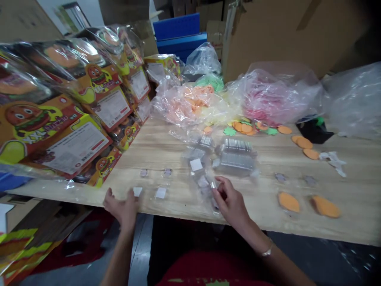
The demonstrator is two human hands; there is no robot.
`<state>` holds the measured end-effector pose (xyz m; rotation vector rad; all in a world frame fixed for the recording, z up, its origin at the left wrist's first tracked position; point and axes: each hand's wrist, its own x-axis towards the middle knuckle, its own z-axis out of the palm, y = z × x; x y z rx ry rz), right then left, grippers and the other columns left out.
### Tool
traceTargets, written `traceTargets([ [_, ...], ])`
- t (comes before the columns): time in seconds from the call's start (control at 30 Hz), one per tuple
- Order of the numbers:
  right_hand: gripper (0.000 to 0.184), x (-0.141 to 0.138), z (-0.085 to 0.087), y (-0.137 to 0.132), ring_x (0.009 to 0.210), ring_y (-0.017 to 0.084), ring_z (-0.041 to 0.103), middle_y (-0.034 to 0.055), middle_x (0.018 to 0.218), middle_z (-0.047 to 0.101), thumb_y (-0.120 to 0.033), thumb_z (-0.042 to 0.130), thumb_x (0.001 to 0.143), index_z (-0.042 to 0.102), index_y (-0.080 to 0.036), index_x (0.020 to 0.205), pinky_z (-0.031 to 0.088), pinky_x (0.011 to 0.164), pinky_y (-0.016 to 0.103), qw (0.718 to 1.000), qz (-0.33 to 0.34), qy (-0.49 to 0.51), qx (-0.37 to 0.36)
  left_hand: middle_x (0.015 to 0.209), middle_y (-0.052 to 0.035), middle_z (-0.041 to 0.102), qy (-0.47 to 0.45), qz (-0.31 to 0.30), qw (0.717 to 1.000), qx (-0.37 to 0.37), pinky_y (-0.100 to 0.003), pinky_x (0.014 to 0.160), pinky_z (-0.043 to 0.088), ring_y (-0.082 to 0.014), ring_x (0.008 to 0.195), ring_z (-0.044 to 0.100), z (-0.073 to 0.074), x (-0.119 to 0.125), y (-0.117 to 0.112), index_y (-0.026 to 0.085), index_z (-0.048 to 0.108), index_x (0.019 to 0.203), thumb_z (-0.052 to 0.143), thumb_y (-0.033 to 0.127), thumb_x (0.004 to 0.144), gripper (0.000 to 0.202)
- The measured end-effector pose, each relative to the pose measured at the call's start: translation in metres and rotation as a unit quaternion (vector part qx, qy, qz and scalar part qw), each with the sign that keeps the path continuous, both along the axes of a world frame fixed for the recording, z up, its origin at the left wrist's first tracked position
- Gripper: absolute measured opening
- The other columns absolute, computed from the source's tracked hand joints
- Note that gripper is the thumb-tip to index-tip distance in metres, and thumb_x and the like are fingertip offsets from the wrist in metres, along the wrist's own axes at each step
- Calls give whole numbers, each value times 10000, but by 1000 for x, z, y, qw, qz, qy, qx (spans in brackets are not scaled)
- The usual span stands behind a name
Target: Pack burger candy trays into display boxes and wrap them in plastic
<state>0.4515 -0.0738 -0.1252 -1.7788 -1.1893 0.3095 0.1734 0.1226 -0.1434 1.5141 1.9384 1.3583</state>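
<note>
My left hand (121, 205) is at the table's front edge with its fingers apart. Its thumb is beside a small white square (137, 192) on clear plastic; a second white square (161, 193) lies just to the right. Behind them are two small greyish pieces, one of them a dark-patterned piece (167, 172). Thumb and fingers of my right hand (231, 200) are closed on the edge of a clear plastic packet (205, 183), part of an overlapping row with white squares. Stacked clear plastic packets (236, 159) lie just beyond that hand.
Film-wrapped burger-print boxes (80, 147) stand at left. Bags of orange pieces (193, 99) and pink pieces (264, 101) line the back, before a cardboard box (282, 35). Orange foam ovals (288, 201) and a torn white scrap (336, 161) lie at right.
</note>
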Motion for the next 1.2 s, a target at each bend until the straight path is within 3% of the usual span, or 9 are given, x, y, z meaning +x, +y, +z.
traceTargets([
  [0.07,356,-13,-3,15,577,151,592,-5,709,619,-271,438,952,486,-144,1282,445,577,258,997,37,-59,-11,1466,-194,417,153,-96,984,-1,-594,1134,237,-371,1391,316,-1,12,-11,157,505,1307,691,438,708,687],
  [0.2,418,-41,-16,40,689,219,668,91,832,710,-191,398,939,482,-105,1339,470,613,305,982,62,-160,-77,1363,-179,557,390,-258,881,-75,-624,1086,275,-381,1326,410,-7,31,-6,161,603,1232,567,428,859,460],
  [0.33,437,-56,-10,52,816,247,687,134,966,718,-189,448,947,448,-102,1376,495,659,317,968,83,-181,-153,1311,-199,580,398,-235,887,16,-548,1074,334,-363,1286,456,-9,36,8,124,629,1188,543,390,879,416],
  [0.43,343,-48,4,45,900,262,664,137,1037,686,-268,488,965,524,-134,1279,512,726,350,966,84,-179,-167,1355,-178,551,364,-367,851,90,-500,1090,347,-331,1319,434,-6,47,-5,153,605,1224,553,424,889,434],
  [0.57,362,-26,8,23,967,280,622,125,1076,647,-374,630,888,569,-158,1173,512,802,385,962,122,-176,-172,1390,-148,540,392,-493,775,49,-565,1060,353,-376,1343,402,-6,69,-31,207,622,1181,647,451,828,430],
  [0.73,336,-14,-9,5,883,246,626,103,1025,645,-190,575,884,540,-162,1217,508,753,352,954,108,-186,-207,1318,-119,611,431,-527,733,1,-675,1071,245,-404,1350,392,3,80,-36,206,645,1059,606,288,850,228],
  [0.83,335,-6,-11,-7,823,233,624,92,962,635,-107,488,881,541,-161,1208,503,706,340,953,95,-194,-214,1086,-118,694,431,-556,710,-11,-569,1050,321,-364,1217,526,14,87,-45,201,658,908,574,321,882,150],
  [1.03,443,35,-8,-62,869,244,604,91,948,610,15,416,750,578,-182,1113,500,720,349,937,132,-248,-207,969,-137,723,402,-460,772,-176,-352,749,471,-295,917,687,17,130,-83,118,408,1388,471,427,925,561],
  [1.2,443,63,-15,-103,838,246,589,88,948,603,30,415,754,621,-211,1063,467,693,342,925,101,-318,-181,911,-158,733,471,-383,763,-223,-350,692,476,-314,885,704,20,150,-78,149,621,1101,428,378,928,346],
])
